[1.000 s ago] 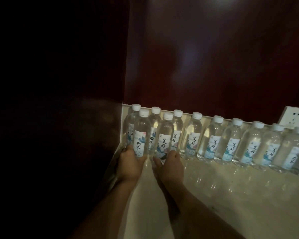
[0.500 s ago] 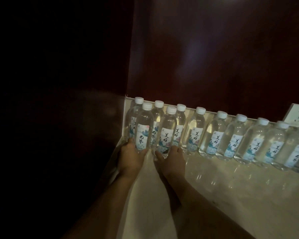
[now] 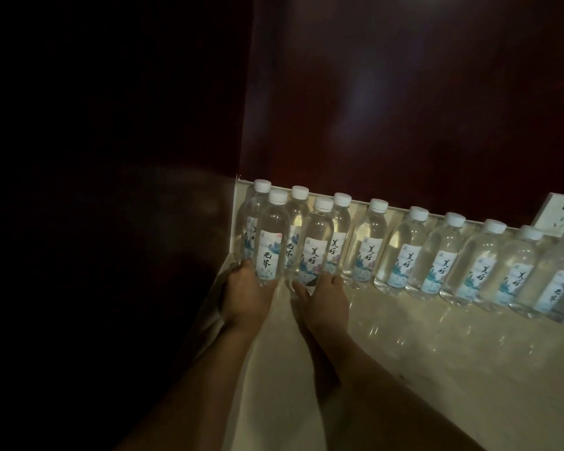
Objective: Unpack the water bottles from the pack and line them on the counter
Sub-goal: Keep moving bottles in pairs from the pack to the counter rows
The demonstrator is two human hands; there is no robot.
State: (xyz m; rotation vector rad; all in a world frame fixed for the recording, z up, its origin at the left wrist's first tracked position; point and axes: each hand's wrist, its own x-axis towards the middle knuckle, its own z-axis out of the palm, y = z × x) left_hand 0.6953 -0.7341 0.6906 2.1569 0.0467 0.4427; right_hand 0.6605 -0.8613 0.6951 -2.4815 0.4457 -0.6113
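Several clear water bottles with white caps and blue-white labels stand in a row (image 3: 437,255) along the back of a pale counter (image 3: 404,369). Two more stand in front of the row at its left end. My left hand (image 3: 246,294) grips the base of the front left bottle (image 3: 271,242). My right hand (image 3: 326,297) grips the base of the front right bottle (image 3: 316,245). Both bottles are upright and sit close together. The pack is not in view.
A dark red wall (image 3: 404,109) rises right behind the row. A dark side panel (image 3: 111,222) closes the counter's left end. A white wall socket (image 3: 560,213) sits at the far right above the bottles.
Both hands stay on the bases of the same two front bottles. Only the camera view has shifted slightly, and the bottles look no different in place.
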